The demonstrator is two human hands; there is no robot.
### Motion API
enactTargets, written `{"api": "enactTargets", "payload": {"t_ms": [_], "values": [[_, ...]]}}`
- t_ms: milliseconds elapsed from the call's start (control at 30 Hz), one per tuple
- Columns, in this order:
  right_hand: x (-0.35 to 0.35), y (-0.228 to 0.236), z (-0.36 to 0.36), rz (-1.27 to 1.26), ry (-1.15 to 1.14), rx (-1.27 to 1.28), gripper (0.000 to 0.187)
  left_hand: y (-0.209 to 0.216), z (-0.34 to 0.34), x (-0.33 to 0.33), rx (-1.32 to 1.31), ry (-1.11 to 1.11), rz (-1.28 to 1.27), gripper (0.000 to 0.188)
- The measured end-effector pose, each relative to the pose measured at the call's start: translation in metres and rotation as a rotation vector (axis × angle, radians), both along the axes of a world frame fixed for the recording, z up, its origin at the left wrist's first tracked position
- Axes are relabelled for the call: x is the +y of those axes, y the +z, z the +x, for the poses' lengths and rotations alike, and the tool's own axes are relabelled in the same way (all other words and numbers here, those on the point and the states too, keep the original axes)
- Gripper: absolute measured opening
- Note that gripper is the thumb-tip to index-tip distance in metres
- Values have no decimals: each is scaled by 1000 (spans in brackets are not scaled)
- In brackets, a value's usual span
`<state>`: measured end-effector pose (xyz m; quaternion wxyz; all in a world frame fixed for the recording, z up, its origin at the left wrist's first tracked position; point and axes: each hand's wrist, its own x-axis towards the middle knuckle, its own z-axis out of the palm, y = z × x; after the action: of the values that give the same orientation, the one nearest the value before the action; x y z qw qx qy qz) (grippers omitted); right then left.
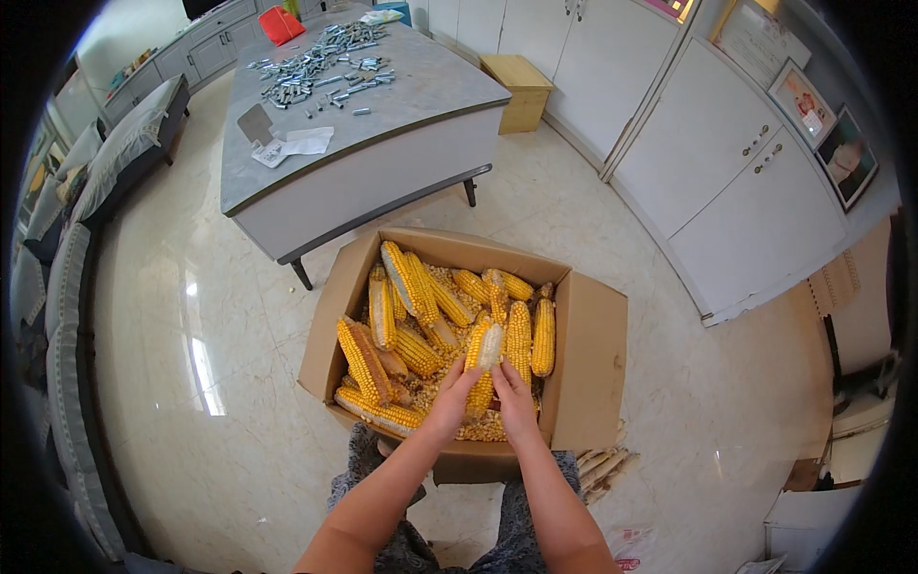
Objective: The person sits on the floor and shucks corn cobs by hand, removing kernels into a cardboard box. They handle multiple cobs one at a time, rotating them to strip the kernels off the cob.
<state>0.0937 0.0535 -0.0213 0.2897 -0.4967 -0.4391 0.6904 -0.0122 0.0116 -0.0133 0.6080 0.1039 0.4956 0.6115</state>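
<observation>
Between my two hands is an ear of corn (487, 346), tilted over the box, with a pale stripe along its upper side where kernels are gone. My left hand (449, 400) grips it from the left, my right hand (516, 406) from the right, thumbs close together on the cob. Below them is an open cardboard box (591, 359) with its flaps folded out. Several yellow ears of corn (381, 306) lie inside along its left, far and right sides. Loose kernels (486, 430) cover the bottom of the box around them.
Stripped cobs (604, 469) lie on the floor right of the box. Beyond it stands a grey-topped table (421, 86) bearing many small metal cylinders (330, 62) and papers. A wooden stool (521, 91) and white cabinets (732, 177) stand to the right, a sofa (72, 325) to the left.
</observation>
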Motion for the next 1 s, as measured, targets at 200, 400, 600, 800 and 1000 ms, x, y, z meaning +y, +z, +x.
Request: {"api": "enactTargets", "payload": {"t_ms": [200, 400, 600, 800, 1000], "values": [[1, 13, 3, -195, -29, 217, 51, 11, -5, 0, -178, -18, -37, 46], [1, 21, 1, -102, -45, 101, 39, -9, 7, 1, -1, 32, 25, 34], [5, 19, 2, -207, -94, 189, 39, 4, 0, -3, -350, -100, 6, 32], [6, 15, 4, -116, 10, 207, 56, 12, -7, -1, -524, -114, -4, 33], [4, 18, 1, -92, 11, 73, 56, 4, 0, -3, -344, -83, -91, 33]]}}
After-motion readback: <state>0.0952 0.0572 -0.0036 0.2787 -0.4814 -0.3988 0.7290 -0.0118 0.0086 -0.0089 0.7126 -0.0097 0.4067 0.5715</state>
